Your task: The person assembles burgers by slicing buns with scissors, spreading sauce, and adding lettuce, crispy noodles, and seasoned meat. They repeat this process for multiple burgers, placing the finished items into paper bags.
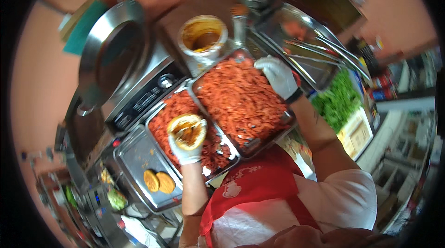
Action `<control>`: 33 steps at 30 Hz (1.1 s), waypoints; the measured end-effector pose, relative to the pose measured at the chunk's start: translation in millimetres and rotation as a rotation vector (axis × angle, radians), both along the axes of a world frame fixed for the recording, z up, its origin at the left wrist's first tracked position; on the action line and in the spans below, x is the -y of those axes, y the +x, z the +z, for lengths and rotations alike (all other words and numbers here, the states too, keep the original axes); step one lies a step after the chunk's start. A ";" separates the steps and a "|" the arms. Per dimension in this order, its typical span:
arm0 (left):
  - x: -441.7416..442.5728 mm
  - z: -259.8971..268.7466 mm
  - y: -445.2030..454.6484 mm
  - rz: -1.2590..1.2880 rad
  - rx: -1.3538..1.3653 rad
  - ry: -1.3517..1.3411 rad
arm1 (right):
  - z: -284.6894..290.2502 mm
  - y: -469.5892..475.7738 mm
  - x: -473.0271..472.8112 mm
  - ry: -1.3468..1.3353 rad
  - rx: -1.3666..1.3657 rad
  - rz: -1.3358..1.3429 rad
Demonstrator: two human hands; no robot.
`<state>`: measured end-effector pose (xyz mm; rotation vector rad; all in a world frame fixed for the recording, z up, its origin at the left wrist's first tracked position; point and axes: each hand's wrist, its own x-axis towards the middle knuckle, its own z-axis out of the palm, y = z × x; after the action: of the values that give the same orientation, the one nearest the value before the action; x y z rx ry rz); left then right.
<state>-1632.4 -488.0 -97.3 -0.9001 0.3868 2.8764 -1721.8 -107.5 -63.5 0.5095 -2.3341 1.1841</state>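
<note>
My left hand (186, 154), in a white glove, holds up an opened bread bun (187, 132) whose inside is smeared with brown-orange sauce. Below it lies a metal tray (150, 125) of shredded reddish meat (179, 104), partly covered by the hand. A second, fuller tray (195, 92) of the same shredded meat (240, 98) stands to its right. At that tray's far right rim is my gloved right hand (280, 77), its fingers over the edge of the meat. Whether those fingers grip anything is hard to see.
Two round flat breads (166, 182) lie in a shallow metal tray (130, 157) at left. Beyond the meat stands a sauce-stained tub (222, 34). A wide steel pan (88, 39) sits far left. Tongs (313, 51) rest on a tray (313, 79) at right, near leafy greens (339, 100).
</note>
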 end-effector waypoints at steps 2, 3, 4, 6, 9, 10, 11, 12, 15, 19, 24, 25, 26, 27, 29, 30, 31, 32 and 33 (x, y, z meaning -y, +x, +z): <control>3.9 -3.1 3.3 -0.006 0.053 -0.014 | 2.0 63.3 -40.8 0.091 0.084 -0.207; 5.3 -4.2 3.7 -0.013 0.074 -0.015 | -12.9 89.2 -71.9 0.059 0.035 -0.330; 9.2 -3.5 7.7 -0.003 0.081 -0.028 | -19.5 106.9 -94.0 -0.101 -0.021 -0.460; 6.5 -9.3 8.4 -0.030 0.087 -0.047 | -35.5 151.5 -159.1 -0.073 0.151 -0.817; -7.3 -12.4 0.2 -0.116 0.073 -0.088 | -88.6 206.9 -243.2 0.295 0.595 -1.125; -12.4 -11.8 -1.7 -0.138 0.069 -0.104 | -93.0 213.0 -251.3 0.457 0.740 -1.150; -17.6 -11.1 -3.6 -0.148 0.076 -0.109 | -99.4 217.2 -256.9 0.542 0.702 -1.050; -22.8 -8.2 -6.6 -0.155 0.080 -0.118 | -108.0 211.0 -259.0 0.538 0.732 -1.001; -37.2 -4.6 -13.5 -0.228 0.042 -0.141 | -100.5 172.1 -244.1 0.636 0.820 -0.879; -62.9 16.0 -22.1 -0.327 -0.014 -0.107 | -112.8 138.3 -248.0 0.727 1.140 -0.905; -69.1 9.1 -20.0 -0.336 0.005 -0.111 | -108.7 134.4 -261.3 0.769 1.137 -0.762; -68.7 7.8 -18.4 -0.326 0.017 -0.099 | -101.1 135.7 -260.4 0.777 1.118 -0.748; -67.7 6.8 -16.7 -0.317 0.031 -0.088 | -99.3 146.8 -263.7 0.712 1.032 -0.794; -65.9 5.7 -14.4 -0.315 0.020 -0.092 | -87.9 155.1 -262.9 0.655 0.990 -0.859; -60.4 2.4 -9.4 -0.309 0.008 -0.094 | -83.4 178.0 -274.2 0.496 0.814 -0.942; -58.7 1.2 -8.5 -0.313 0.001 -0.094 | -90.1 196.0 -285.7 0.392 0.681 -0.966; -56.3 1.2 -7.3 -0.314 0.009 -0.098 | -88.9 205.6 -287.1 0.246 0.611 -1.012; -55.3 1.3 -5.0 -0.319 -0.001 -0.096 | -87.3 215.8 -288.7 0.000 0.634 -0.996; -54.2 1.7 -3.4 -0.326 -0.018 -0.091 | -84.8 221.7 -290.0 -0.301 0.582 -0.955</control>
<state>-1635.9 -433.8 -95.7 -0.7450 0.6089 2.5876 -1500.1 182.4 -148.3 -1.0729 -2.2532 1.2039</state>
